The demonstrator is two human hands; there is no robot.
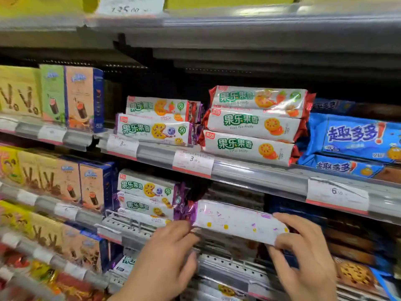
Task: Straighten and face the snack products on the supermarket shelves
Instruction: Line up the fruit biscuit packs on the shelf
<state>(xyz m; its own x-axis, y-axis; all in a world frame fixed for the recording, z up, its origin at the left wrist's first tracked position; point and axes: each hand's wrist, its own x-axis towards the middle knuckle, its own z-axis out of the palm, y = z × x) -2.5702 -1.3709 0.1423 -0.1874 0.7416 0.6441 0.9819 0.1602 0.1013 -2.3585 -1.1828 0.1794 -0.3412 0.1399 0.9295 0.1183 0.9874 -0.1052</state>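
A white biscuit pack with purple ends [236, 220] lies lengthwise at the front of the lower shelf, its back side toward me. My left hand [167, 259] pinches its left purple end. My right hand [303, 253] grips its right end, fingers curled over the top edge. To the left, a stack of matching purple-ended packs [147, 196] faces forward. On the shelf above sit two more purple-ended packs [156, 120] and three red-ended packs [256, 124].
Blue cookie packs [355, 140] fill the upper shelf's right side; tall snack boxes [80, 98] stand at left. Price-tag rails [193, 162] front each shelf. A perforated metal shelf edge [227, 266] runs under my hands. Dark cookie packs [355, 272] lie lower right.
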